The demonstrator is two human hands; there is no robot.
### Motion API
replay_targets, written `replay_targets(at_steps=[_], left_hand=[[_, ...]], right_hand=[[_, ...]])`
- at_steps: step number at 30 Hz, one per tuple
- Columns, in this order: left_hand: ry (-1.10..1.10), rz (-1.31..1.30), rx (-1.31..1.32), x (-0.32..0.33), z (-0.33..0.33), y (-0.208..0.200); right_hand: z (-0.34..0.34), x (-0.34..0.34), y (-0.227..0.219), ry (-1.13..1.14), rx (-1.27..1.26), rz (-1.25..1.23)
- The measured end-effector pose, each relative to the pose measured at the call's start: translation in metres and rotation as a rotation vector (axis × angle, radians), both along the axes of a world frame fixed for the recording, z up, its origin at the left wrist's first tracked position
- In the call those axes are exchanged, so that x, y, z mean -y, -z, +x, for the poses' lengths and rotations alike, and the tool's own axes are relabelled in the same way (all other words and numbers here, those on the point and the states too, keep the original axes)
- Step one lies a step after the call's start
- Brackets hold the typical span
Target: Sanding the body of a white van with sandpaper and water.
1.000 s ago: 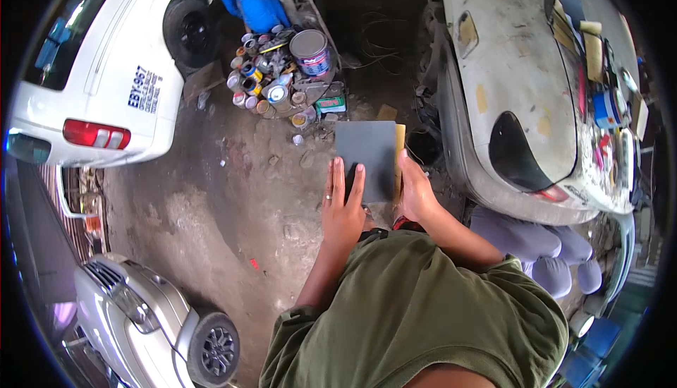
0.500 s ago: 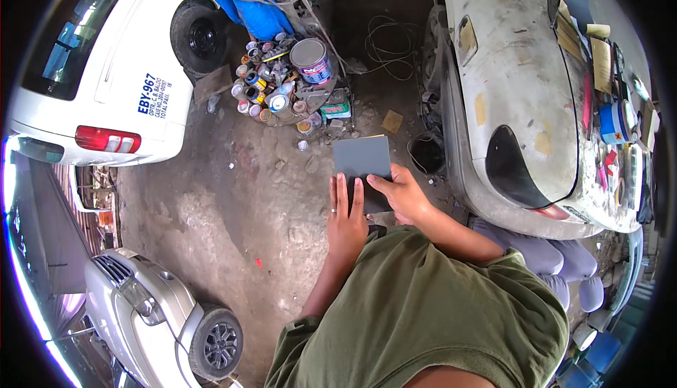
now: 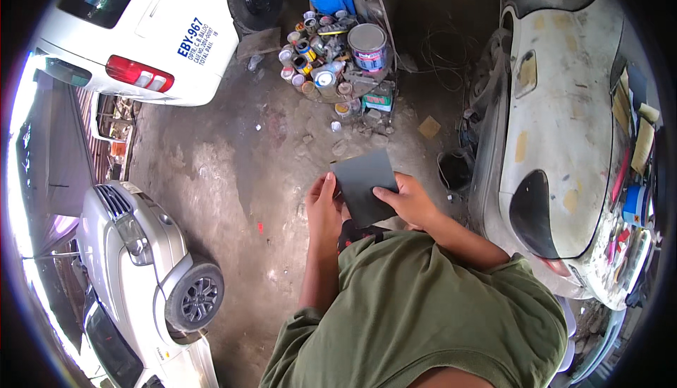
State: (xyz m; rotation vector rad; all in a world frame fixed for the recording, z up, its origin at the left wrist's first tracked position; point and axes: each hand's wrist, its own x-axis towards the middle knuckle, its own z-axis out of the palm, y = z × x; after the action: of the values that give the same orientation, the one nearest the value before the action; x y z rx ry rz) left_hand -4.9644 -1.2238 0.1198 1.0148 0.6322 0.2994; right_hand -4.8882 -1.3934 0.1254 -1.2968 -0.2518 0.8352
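A dark grey rectangular sheet of sandpaper (image 3: 367,183) is held up in front of my body, tilted slightly. My right hand (image 3: 412,201) grips its right edge, thumb pressed on the grey face and fingers behind it. At the opposite edge, my left hand (image 3: 325,208) is closed on the sheet with the thumb pointing up; its other fingers are mostly hidden.
Paint cans and tins (image 3: 321,67) crowd a spot ahead, with a large can (image 3: 368,48) among them. A patched car body (image 3: 553,134) stands at right, a white van (image 3: 155,28) at far left and a silver car (image 3: 130,247) at near left. A black bucket (image 3: 455,169) sits by the patched car.
My left hand's fingers have gone from lying flat on the sandpaper's face to gripping its left edge. The sheet has tilted, and the whole view has shifted.
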Motion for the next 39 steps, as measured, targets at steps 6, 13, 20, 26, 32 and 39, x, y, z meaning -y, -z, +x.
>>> replay_targets(at_steps=[6, 13, 20, 26, 32, 39], left_hand=[[-0.136, -0.032, 0.042, -0.064, -0.005, 0.010], [-0.353, -0.011, 0.112, -0.197, -0.017, 0.030], [-0.376, 0.064, 0.156, -0.322, -0.021, 0.026], [-0.373, 0.137, 0.143, -0.398, 0.008, 0.039], [-0.331, 0.247, 0.075, -0.490, 0.058, 0.068], [-0.291, 0.121, 0.010, -0.588, 0.166, 0.053]], right_hand=[[-0.001, -0.082, 0.006, -0.042, 0.120, -0.080], [-0.005, -0.227, 0.032, -0.210, 0.142, -0.076], [-0.008, -0.349, 0.013, -0.199, -0.087, -0.030], [0.028, -0.419, 0.043, -0.176, -0.006, -0.005], [0.084, -0.498, 0.063, -0.237, -0.106, -0.046], [0.206, -0.606, 0.068, -0.335, 0.023, -0.125]])
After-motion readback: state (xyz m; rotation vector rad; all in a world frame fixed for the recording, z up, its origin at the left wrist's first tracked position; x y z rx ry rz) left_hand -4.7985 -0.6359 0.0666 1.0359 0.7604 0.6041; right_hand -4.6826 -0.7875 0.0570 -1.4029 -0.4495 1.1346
